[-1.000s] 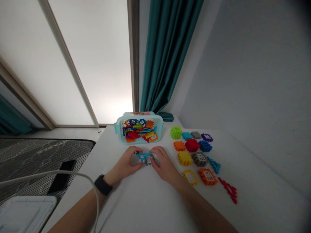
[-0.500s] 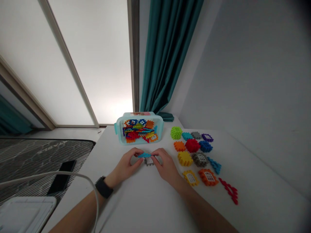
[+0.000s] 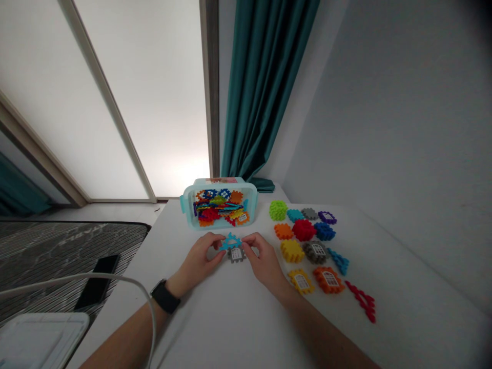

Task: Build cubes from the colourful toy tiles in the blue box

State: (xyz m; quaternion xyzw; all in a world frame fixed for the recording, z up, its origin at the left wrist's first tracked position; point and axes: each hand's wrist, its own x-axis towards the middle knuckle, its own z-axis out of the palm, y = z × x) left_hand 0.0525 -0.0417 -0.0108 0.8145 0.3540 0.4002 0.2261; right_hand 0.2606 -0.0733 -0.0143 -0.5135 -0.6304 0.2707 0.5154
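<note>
Between my hands is a light blue triangular building piece (image 3: 231,242) with toothed edges and an opening in its middle. My left hand (image 3: 203,259) pinches its left corner between thumb and fingers. At the right corner, my right hand (image 3: 262,259) pinches it the same way. A grey toothed square piece (image 3: 236,254) with a white window pattern lies on the table just below the blue one. The two pieces overlap in view; whether they touch I cannot tell.
A clear tub (image 3: 221,225) of mixed toothed pieces stands at the back. Rows of sorted stacks, such as a yellow stack (image 3: 292,251) and an orange window stack (image 3: 329,280), lie to the right, with red triangles (image 3: 362,301) nearest. A white cable (image 3: 126,278) crosses the left foreground.
The light blue triangle has tilted from nearly edge-on to showing its face, its tip now pointing away from me. Both hands keep their pinch and have barely moved.
</note>
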